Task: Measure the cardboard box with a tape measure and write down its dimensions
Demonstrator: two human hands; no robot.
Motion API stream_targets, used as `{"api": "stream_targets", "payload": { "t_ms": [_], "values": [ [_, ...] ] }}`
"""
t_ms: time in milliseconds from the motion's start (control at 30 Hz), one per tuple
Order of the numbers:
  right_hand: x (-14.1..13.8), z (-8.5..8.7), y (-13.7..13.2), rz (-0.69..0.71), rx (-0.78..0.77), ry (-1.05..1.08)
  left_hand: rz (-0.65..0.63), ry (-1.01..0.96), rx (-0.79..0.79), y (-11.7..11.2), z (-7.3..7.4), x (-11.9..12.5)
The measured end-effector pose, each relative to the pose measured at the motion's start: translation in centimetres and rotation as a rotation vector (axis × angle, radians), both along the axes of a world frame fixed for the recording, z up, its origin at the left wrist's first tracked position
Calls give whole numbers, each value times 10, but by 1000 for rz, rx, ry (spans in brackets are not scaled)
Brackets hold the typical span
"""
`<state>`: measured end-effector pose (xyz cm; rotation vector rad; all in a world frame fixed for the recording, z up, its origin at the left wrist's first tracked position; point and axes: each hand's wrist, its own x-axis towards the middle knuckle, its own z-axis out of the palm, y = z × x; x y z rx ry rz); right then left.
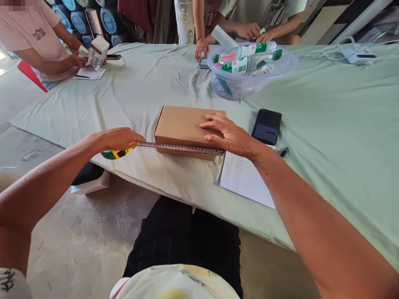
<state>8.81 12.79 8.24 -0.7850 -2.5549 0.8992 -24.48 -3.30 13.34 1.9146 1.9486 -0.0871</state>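
Observation:
A closed brown cardboard box point(187, 123) lies on the cloth-covered table in front of me. Along its near side runs the extended blade point(181, 147) of a tape measure, from left to right. My left hand point(122, 139) is closed on the tape measure, just left of the box; its green and yellow case point(116, 154) shows below the fingers. Flat on the box's right end rests my right hand point(227, 133), fingers spread. The blade's far end lies just under that hand, by the box's right corner.
A phone point(267, 126) and a written sheet point(246, 178) lie right of the box. Behind stands a clear basin point(224, 85) of plastic bottles. A person at far left holds a small white box point(97, 53); other people's hands are across the table point(140, 83).

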Motion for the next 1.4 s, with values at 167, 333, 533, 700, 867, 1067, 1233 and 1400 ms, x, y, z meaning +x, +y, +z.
{"api": "stream_targets", "payload": {
  "t_ms": [167, 333, 533, 700, 867, 1067, 1233, 1400],
  "values": [
    [13, 15, 3, 47, -121, -9, -62, -166, -223, -47, -20, 11],
    [35, 6, -3, -68, -108, 101, 155, -575, -321, -112, -55, 29],
    [27, -32, -32, -86, -84, 136, 602, -1215, -209, -163, -106, 87],
    [10, -30, -70, -244, -78, 76, 771, -1431, -109, -165, -119, 141],
    [13, -18, -87, -222, -1, -67, 835, -1358, 21, -158, -116, 157],
    [17, -9, -74, -217, 103, -189, 763, -1285, 1, -163, -123, 139],
    [6, 21, -47, -219, 143, -229, 810, -1280, 48, -162, -119, 140],
    [-1, 56, -5, -177, 75, -223, 854, -1265, 120, -155, -112, 151]
  ]
}}
